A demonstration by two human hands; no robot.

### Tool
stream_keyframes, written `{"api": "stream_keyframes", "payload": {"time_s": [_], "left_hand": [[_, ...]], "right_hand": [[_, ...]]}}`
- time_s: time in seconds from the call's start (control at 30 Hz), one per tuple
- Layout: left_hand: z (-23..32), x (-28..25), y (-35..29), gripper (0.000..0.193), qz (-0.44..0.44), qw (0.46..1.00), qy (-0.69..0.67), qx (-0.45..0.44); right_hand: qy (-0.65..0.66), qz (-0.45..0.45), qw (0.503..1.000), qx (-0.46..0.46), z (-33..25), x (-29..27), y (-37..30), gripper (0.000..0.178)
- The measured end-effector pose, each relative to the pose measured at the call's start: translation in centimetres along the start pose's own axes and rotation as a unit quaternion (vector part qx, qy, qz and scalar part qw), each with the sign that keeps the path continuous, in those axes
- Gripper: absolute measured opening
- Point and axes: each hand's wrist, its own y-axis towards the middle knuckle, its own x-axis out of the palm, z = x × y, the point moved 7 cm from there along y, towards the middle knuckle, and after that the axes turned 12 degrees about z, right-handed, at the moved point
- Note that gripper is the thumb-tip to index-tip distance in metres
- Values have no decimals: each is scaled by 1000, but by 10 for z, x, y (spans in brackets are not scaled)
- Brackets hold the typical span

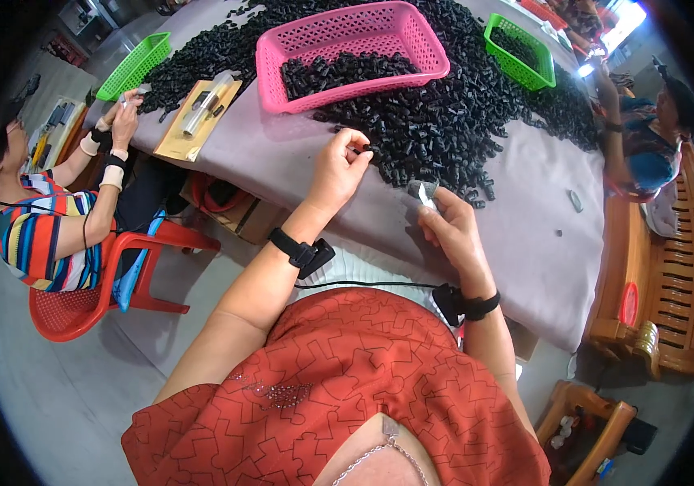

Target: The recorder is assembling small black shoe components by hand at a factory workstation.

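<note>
Head view: right hand near black pile edge; mostly bare tablecloth rightward.

No readable lettering or numbers appear anywhere.

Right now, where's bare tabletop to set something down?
Widest: grey cloth right of the right hand, save a clear scrap and small dark bit. Smaller: between tan board and left hand, below pink basket. Crowded: black pieces behind and right of the basket.

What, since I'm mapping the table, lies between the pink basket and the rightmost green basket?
Head view: loose black pieces cover the stretch between the pink basket and that green basket.
</note>
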Motion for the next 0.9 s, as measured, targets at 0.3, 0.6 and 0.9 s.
{"api": "stream_keyframes", "payload": {"time_s": [0.3,0.6,0.9], "left_hand": [[12,5,-8,16,-38,997,-60,16],[31,51,-59,14,-237,944,-154,-173],[26,47,-47,15,-227,911,-250,-236]], "right_hand": [[31,4,1000,-2,0,-1,-1,13],[117,50,992,5,1,-5,-3,32],[95,-11,995,-11,-6,0,-6,40]]}}
